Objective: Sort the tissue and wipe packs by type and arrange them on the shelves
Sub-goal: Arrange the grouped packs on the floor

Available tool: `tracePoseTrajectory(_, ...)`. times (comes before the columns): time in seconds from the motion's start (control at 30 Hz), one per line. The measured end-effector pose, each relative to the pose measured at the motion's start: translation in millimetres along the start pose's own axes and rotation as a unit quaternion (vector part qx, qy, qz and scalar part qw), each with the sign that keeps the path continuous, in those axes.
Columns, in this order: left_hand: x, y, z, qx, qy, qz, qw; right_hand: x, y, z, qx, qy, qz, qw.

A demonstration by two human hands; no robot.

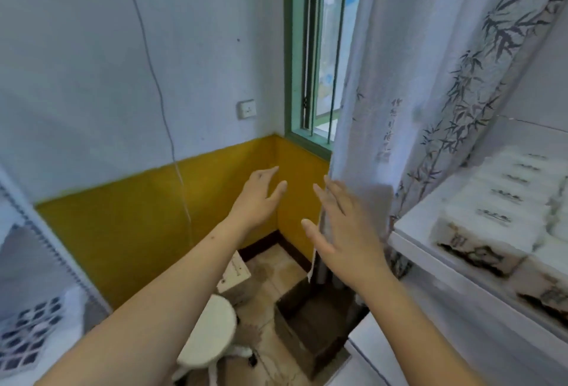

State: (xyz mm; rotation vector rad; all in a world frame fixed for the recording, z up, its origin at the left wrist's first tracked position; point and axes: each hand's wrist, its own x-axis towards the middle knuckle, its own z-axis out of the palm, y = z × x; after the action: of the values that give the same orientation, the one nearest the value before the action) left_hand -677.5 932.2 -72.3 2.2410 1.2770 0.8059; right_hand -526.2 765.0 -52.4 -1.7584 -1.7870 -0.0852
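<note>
While both hands, left hand (261, 198) and right hand (341, 232), hover empty (fingers spread), tissue packs (479, 219) line the shelf (430, 250).

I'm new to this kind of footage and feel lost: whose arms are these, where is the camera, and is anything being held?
The single picture comes from a camera worn on a person's head, looking forward and down. The two bare arms are that person's own. The left hand and the right hand are both open in mid-air, holding nothing. At right, white tissue packs lie in rows on a white shelf beside a bamboo-print curtain. Below, a white stool stands on the floor.
</note>
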Motion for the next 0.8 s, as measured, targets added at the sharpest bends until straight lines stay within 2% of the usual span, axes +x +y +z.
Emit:
tracePoseTrajectory(0.13,-45.7,-31.3,-19.1,0.039,0.033,-0.096,0.994,3.4,-2.4,31.2,0.042,-0.075,-0.065,0.994)
tracePoseTrajectory(0.3,-120.3,-48.9,-17.1,0.067,0.057,-0.209,0.974,-13.2,-6.4,61.7,0.121,-0.177,-0.105,0.971)
tracePoseTrajectory(0.6,-304.4,-56.3,25.1,0.059,0.083,-0.432,0.896,-102.2,-19.8,116.6,0.209,-0.367,-0.151,0.894)
tracePoseTrajectory(0.8,-417.7,-48.6,34.1,0.047,0.101,-0.518,0.848,-165.0,-38.6,129.7,0.211,-0.437,-0.191,0.853)
